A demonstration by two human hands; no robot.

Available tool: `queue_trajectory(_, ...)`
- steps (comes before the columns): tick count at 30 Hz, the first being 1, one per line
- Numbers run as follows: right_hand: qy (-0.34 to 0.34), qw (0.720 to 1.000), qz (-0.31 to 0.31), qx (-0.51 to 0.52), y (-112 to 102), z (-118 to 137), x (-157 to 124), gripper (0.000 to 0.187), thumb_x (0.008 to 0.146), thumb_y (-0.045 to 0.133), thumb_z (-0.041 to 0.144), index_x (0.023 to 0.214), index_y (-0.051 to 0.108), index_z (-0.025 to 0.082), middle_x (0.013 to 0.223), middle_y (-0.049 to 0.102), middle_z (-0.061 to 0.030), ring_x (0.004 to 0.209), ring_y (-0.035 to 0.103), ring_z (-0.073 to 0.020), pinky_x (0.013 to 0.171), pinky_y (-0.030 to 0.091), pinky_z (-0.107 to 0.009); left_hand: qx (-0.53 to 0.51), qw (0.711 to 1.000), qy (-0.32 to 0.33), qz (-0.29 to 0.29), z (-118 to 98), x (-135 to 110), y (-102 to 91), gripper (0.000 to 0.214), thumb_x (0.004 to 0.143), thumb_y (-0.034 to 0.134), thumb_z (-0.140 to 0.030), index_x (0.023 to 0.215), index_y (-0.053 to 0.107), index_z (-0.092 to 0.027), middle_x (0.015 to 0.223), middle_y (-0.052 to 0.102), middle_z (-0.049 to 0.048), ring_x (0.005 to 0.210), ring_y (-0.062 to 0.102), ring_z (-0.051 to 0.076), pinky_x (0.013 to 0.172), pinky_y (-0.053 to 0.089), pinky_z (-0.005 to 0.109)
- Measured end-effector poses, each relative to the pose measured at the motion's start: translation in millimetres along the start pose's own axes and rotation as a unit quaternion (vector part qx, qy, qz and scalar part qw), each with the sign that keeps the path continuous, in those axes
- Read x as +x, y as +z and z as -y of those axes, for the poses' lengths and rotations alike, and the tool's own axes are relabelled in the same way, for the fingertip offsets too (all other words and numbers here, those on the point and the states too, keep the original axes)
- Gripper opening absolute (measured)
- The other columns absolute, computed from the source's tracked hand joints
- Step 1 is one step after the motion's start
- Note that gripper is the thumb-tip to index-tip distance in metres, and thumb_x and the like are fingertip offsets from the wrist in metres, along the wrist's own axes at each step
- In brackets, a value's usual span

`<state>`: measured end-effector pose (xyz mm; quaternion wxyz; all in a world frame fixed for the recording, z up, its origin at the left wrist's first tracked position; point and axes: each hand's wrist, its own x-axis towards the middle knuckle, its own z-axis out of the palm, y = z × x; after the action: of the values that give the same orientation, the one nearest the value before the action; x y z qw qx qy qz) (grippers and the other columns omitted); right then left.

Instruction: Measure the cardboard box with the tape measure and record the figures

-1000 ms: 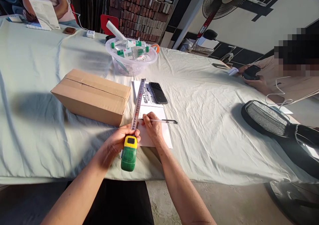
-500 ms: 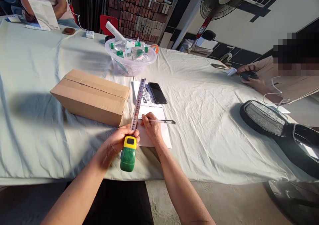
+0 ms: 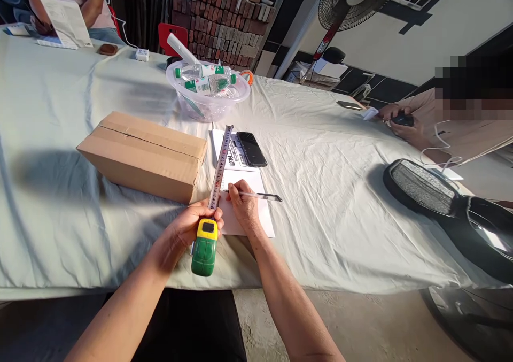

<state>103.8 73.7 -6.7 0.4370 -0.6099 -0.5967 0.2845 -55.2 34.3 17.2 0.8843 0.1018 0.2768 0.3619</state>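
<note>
My left hand (image 3: 192,222) is closed on a green and yellow tape measure (image 3: 204,252), and its blade reaches away from me across the left edge of a notebook (image 3: 256,212). Between the fingers of my right hand (image 3: 243,204) is a clear pen (image 3: 262,195), its black end pointing right; the hand rests on the white page, and the fingers hide most of the pen's tip. A black phone (image 3: 251,149) lies on the upper part of the notebook. To the left sits a closed cardboard box (image 3: 140,159), near the tape blade but apart from it.
Beyond the box stands a clear plastic basin (image 3: 208,105) holding bottles. A black fan-like object (image 3: 420,188) lies at right on the cloth-covered table (image 3: 328,233). One person sits at far left behind papers (image 3: 66,22); another at right holds a dark object (image 3: 402,118).
My view has shifted slightly. My hands, the tape measure and the pen keep nearly the same places. The person at right has turned the dark object in their hands.
</note>
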Motion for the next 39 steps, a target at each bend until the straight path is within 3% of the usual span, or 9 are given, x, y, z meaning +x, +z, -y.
queue_trajectory(12,-0.001,1.000,0.014,0.005,-0.1,0.2,-1.0,0.032,0.089,0.049,0.046,0.066,0.042,0.025,0.058,0.055,0.0024,0.056,0.052,-0.0180,0.061,0.042,-0.034,0.005,1.000,0.002,-0.002,0.6,-0.9,0.7,0.015,0.077,0.053,-0.007,0.086,0.059,-0.018,0.066,0.058,0.0012,0.049,0.056,0.014,0.051,0.049,0.026)
queue_trajectory(32,0.006,1.000,0.006,0.006,-0.1,1.1,-0.6,0.030,0.089,0.049,0.044,0.067,0.041,0.024,0.057,0.053,0.0058,0.056,0.050,-0.0139,0.060,0.039,-0.028,0.024,1.000,-0.002,-0.004,-1.6,-0.5,3.9,0.020,0.077,0.048,-0.005,0.091,0.059,-0.016,0.063,0.057,0.0008,0.049,0.055,0.013,0.051,0.048,0.025)
queue_trajectory(39,-0.002,1.000,-0.027,0.010,-0.6,-0.4,-0.4,0.030,0.090,0.048,0.041,0.066,0.042,0.024,0.056,0.052,0.0060,0.054,0.047,-0.0131,0.058,0.036,-0.028,0.033,0.999,0.001,-0.001,-0.8,0.6,1.9,0.020,0.075,0.049,-0.005,0.089,0.058,-0.016,0.063,0.058,0.0010,0.049,0.056,0.015,0.051,0.048,0.026)
